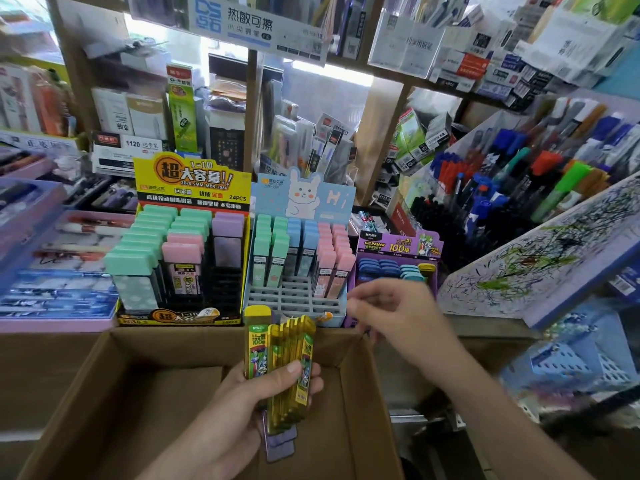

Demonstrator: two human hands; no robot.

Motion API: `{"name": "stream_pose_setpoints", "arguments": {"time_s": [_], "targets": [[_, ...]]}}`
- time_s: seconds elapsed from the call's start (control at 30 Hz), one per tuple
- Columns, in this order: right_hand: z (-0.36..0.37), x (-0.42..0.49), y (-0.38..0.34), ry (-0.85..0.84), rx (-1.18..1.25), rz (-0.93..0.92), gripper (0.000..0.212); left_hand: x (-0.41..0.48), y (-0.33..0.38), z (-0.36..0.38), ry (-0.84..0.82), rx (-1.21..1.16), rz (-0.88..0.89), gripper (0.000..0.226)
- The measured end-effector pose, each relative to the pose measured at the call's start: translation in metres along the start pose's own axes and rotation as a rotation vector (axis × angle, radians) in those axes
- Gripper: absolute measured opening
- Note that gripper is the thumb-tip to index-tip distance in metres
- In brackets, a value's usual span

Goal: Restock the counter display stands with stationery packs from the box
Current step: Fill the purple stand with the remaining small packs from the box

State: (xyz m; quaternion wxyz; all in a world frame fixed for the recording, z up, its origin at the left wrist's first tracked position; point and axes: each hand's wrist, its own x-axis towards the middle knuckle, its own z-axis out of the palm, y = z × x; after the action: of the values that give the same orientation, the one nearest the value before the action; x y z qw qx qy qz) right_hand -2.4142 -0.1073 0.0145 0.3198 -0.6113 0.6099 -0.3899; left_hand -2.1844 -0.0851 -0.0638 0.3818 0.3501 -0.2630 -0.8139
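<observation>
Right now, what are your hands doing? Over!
Left hand grips yellow packs over the box. Right hand loosely curled, empty, in front of purple stand. Nothing blocks it.

Interior of a stationery shop. Wooden shelving (379, 133) is crowded with boxed pens and refills (464, 67); printed counter display stands (192, 183) hold rows of pastel lead cases (152, 237); an angled rack of loose pens (512, 174) adjoins a scribbled test pad (540, 261).

Yellow packs (280, 362) with green labels; mint, pink, lilac cases in the yellow-and-black stand (187, 244); plain brown box (138, 393).
</observation>
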Motion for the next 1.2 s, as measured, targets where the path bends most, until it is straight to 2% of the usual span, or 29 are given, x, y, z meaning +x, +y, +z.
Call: {"name": "stream_pose_setpoints", "arguments": {"time_s": [0.13,0.27,0.43,0.57,0.7,0.87,1.03,1.2], "targets": [[0.033,-0.006,0.014,-0.126,0.075,0.119,0.012,-0.002,0.002,0.001,-0.003,0.031,0.013,0.024],[0.048,-0.007,0.016,-0.173,0.230,0.171,0.017,-0.002,0.003,0.000,-0.018,0.031,-0.002,0.041],[0.053,-0.007,0.017,-0.113,0.241,0.206,0.022,-0.001,0.001,-0.001,-0.006,0.035,-0.003,0.042],[0.047,-0.008,0.022,-0.077,0.292,0.226,0.028,-0.001,0.000,-0.001,0.014,0.025,0.005,0.032],[0.026,-0.009,0.022,-0.080,0.360,0.173,0.026,0.000,0.000,-0.002,0.039,0.023,0.000,0.045],[-0.028,-0.007,0.014,0.085,0.214,0.041,0.013,0.002,-0.001,-0.005,0.020,0.011,0.002,0.049],[-0.082,-0.005,0.012,0.255,-0.141,-0.069,0.016,0.004,-0.001,-0.005,0.043,0.014,0.002,0.055],[-0.116,0.004,0.019,0.367,-0.265,-0.111,0.014,0.005,-0.002,-0.003,0.060,0.014,0.008,0.057]]}}
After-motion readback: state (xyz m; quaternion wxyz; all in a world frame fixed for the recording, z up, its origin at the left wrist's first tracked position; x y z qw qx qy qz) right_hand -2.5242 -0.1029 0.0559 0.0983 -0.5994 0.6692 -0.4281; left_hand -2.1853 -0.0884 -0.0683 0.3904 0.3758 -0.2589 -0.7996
